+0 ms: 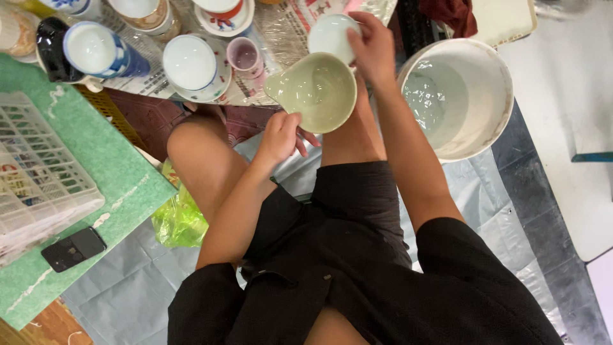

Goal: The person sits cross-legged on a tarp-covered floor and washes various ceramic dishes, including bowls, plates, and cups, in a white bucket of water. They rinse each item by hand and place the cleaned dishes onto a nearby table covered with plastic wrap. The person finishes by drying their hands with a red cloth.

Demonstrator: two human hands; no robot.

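My left hand [281, 135] grips the near rim of a pale green ceramic bowl with a pouring lip [316, 91], held over my knees. Just beyond that bowl, my right hand [371, 48] holds a small white cup [331, 35], tilted on its side. A large white bucket [495, 96] with clear liquid in it stands right of my right forearm.
Ahead lie several cups and saucers on plastic-covered newspaper: a blue-and-white cup [96, 51], a white bowl on a saucer [191, 64], a small pink cup [244, 56]. A white plastic crate [35, 172] and a black phone [73, 249] rest on a green board [121, 172] at left.
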